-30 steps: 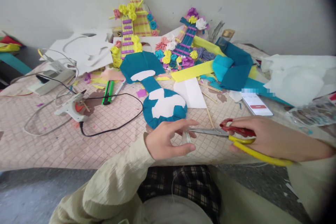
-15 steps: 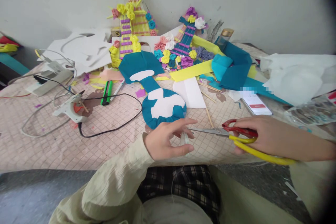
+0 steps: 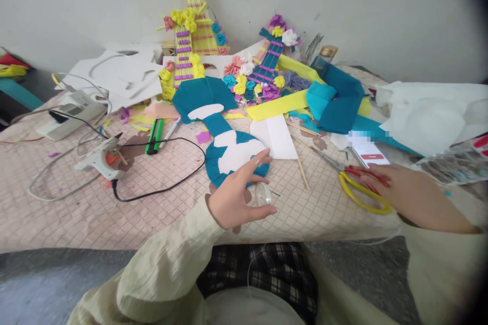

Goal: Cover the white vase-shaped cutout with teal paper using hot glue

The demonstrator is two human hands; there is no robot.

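My left hand (image 3: 236, 195) is over the front of the table, with its index finger stretched out. Between its thumb and lower fingers it holds a small clear spool (image 3: 263, 194), apparently of thread. Just beyond is a guitar-shaped cutout (image 3: 217, 123) partly covered in teal paper, with white patches showing. My right hand (image 3: 407, 195) is at the right, its fingers on the red handle of the scissors (image 3: 366, 190), which have one red and one yellow handle. The blades point left and away from me, low over the table. The right fingertips are partly hidden.
A glue gun (image 3: 101, 160) with a looping black cord lies left, near a green box cutter (image 3: 154, 136) and a power strip (image 3: 72, 117). Paper-flower guitars (image 3: 269, 61) lean at the back. A phone (image 3: 368, 150) lies beyond the scissors. Thin sticks (image 3: 304, 175) lie mid-table.
My right hand has carried the scissors right and away from my left hand, turning the blades outward. My left hand has shifted slightly, and the clear spool shows more fully.
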